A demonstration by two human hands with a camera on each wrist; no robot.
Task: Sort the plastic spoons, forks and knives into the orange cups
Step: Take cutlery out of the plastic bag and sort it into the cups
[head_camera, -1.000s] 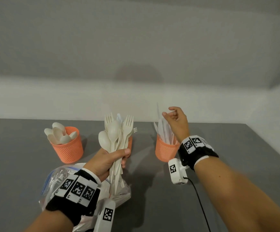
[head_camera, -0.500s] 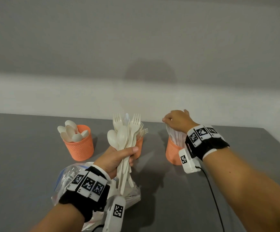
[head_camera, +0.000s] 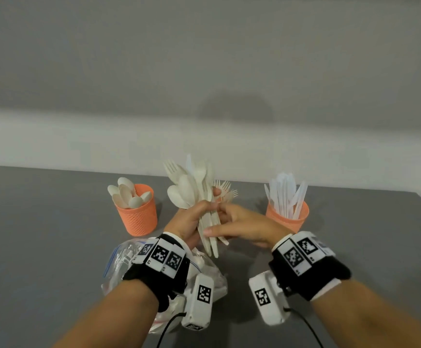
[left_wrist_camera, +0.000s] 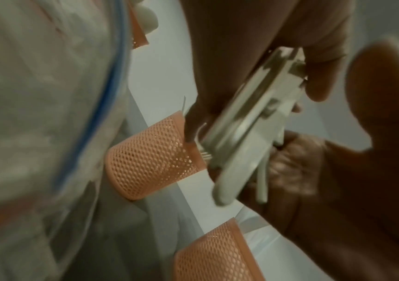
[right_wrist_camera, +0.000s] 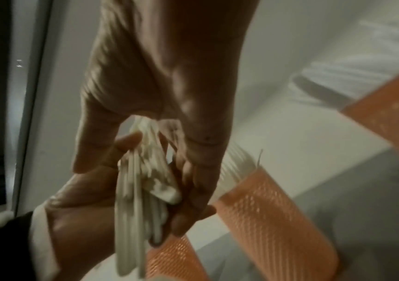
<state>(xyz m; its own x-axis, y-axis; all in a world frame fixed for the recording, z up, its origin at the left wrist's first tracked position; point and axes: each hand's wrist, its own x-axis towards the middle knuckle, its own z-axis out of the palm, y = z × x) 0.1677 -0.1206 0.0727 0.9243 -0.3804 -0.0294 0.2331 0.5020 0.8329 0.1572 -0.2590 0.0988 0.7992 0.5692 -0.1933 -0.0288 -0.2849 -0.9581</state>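
My left hand [head_camera: 204, 209] grips an upright bundle of cream plastic cutlery [head_camera: 199, 187], spoons and forks mixed, above the table. My right hand [head_camera: 217, 222] has its thumb and fingers pinched on the handles of the bundle [right_wrist_camera: 140, 209]; which piece it holds is hidden. Three orange mesh cups stand in a row: the left cup [head_camera: 137, 217] holds spoons, the right cup [head_camera: 288, 219] holds white knives. The middle cup [left_wrist_camera: 150, 157] is hidden behind my hands in the head view, where only its fork tines [head_camera: 225, 190] show.
A clear zip bag [head_camera: 119, 262] with a blue seal lies on the grey table [head_camera: 41, 234] under my left wrist. A white wall runs close behind the cups. The table's right edge is near the knife cup.
My right hand left the knife cup, empty, and moved left to the bundle. The left hand tilted the bundle slightly left.
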